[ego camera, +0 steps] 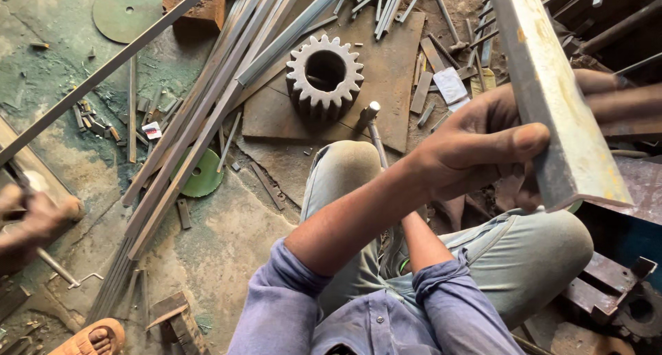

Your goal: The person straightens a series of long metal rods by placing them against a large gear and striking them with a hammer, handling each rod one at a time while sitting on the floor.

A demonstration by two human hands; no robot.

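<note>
My left hand reaches across my body and grips a flat, rusty steel bar with yellowish stains. The thumb presses on the bar's near face and the fingers wrap behind it. The bar runs from the top edge of the view down to just above my right knee. My right hand is mostly hidden under my left wrist, close to the bar's lower end; whether it grips the bar does not show. I sit with my knees up in grey trousers and a purple shirt.
A large grey gear stands on a rusty plate ahead of my knees. A bundle of long steel bars crosses the floor diagonally. Green discs and scrap lie around. Another person's blurred hand and sandalled foot are at left.
</note>
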